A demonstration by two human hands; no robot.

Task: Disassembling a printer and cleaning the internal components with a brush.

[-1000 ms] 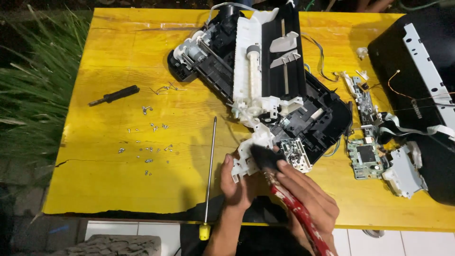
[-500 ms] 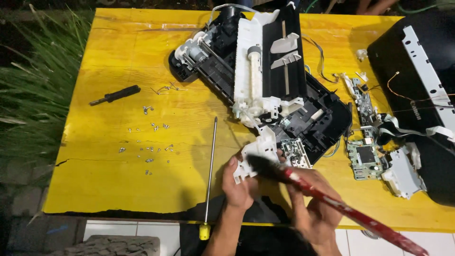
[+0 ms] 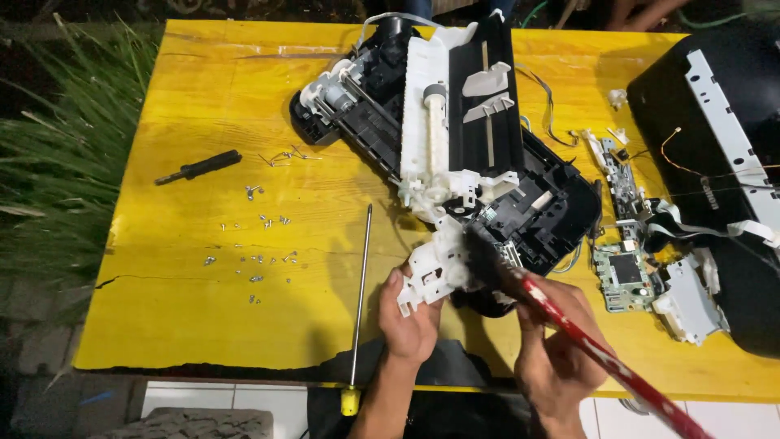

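My left hand (image 3: 409, 319) grips a white plastic part (image 3: 436, 264) at the near end of a dismantled printer (image 3: 455, 154) that lies open on the yellow table (image 3: 203, 106). In my right hand (image 3: 552, 358) is a brush with a red handle (image 3: 597, 354). Its dark bristles (image 3: 485, 258) rest against the white part and the black printer body beside it. The handle runs down to the lower right, out of view.
A long screwdriver with a yellow handle (image 3: 359, 305) lies left of my left hand. Several small screws (image 3: 256, 244) and a black screwdriver handle (image 3: 199, 167) lie farther left. Circuit boards (image 3: 621, 272) and a black printer cover (image 3: 715, 162) sit to the right. Grass borders the table's left side.
My right hand has swung the brush handle from pointing down towards me out to the lower right, and the bristles have shifted slightly right on the white part. My left hand keeps its grip.
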